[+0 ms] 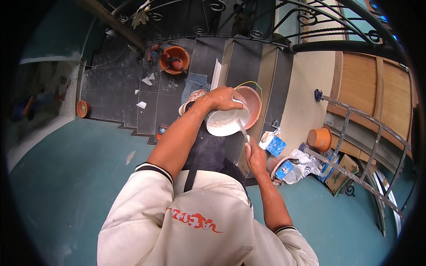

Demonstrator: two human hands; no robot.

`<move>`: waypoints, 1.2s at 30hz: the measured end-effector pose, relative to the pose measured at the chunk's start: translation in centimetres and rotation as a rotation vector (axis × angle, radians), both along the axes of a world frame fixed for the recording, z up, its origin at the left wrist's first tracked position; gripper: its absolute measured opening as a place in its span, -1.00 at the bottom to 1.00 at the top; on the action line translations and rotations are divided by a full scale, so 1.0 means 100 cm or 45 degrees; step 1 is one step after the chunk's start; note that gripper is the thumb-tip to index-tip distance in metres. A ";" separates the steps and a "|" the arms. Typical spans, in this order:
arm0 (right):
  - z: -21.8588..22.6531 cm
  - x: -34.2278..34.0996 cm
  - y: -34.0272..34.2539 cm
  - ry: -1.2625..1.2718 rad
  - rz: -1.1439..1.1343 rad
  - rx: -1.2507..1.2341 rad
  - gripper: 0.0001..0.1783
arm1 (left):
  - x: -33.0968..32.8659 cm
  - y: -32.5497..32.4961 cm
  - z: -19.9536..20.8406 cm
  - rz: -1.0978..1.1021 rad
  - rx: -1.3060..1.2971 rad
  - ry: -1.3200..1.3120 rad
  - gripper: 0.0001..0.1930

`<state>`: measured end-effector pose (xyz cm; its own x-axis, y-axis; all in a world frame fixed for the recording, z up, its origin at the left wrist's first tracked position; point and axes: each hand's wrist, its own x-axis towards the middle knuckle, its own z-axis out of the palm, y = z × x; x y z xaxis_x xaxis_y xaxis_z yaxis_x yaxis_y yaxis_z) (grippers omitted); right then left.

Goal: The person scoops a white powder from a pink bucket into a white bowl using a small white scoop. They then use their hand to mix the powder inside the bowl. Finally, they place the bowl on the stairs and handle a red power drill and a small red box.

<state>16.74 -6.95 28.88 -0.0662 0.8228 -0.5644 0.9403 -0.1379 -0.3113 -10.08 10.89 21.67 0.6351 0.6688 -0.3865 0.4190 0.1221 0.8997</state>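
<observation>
A white tub (pixel 224 129) is tipped in front of me, its inside smeared with pale paste. My left hand (pixel 225 98) is closed on the tub's upper rim, and the wrist crosses above my knee. From the right, my right hand (pixel 256 158) grips a putty knife (pixel 242 128). Its metal blade reaches over the tub's mouth at the right side; whether it touches the wall, I cannot tell. Just behind the tub stands a pinkish bucket (pixel 254 98) with a yellow-green handle, coated with dried residue and partly hidden by the tub.
Dark tiled steps (pixel 244 62) rise beyond the buckets. An orange basin (pixel 185 54) holding a red power tool stands ahead left. To the right are a metal ladder-like frame (pixel 377 144), an orange bucket (pixel 319 138), a cardboard box (pixel 339 177) and another white bucket (pixel 293 176). Black iron railing (pixel 319 46) runs above.
</observation>
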 end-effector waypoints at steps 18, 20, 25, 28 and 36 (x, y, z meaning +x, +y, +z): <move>-0.004 -0.032 0.000 -0.244 0.118 0.378 -0.55 | -0.009 -0.007 -0.007 0.087 0.050 -0.052 -0.51; -0.006 -0.051 -0.015 -0.167 0.137 0.254 -0.54 | -0.014 -0.010 -0.007 0.167 0.014 -0.119 -0.50; 0.008 -0.053 0.006 -0.192 0.115 0.425 -0.55 | -0.019 -0.014 -0.009 0.277 -0.162 -0.200 -0.54; 0.008 -0.046 0.025 -0.315 0.090 0.415 -0.57 | -0.023 -0.017 -0.013 0.241 -0.102 -0.223 -0.56; -0.011 -0.075 -0.022 0.162 -0.128 0.344 -0.56 | -0.035 -0.038 -0.015 0.615 0.085 -0.315 -0.57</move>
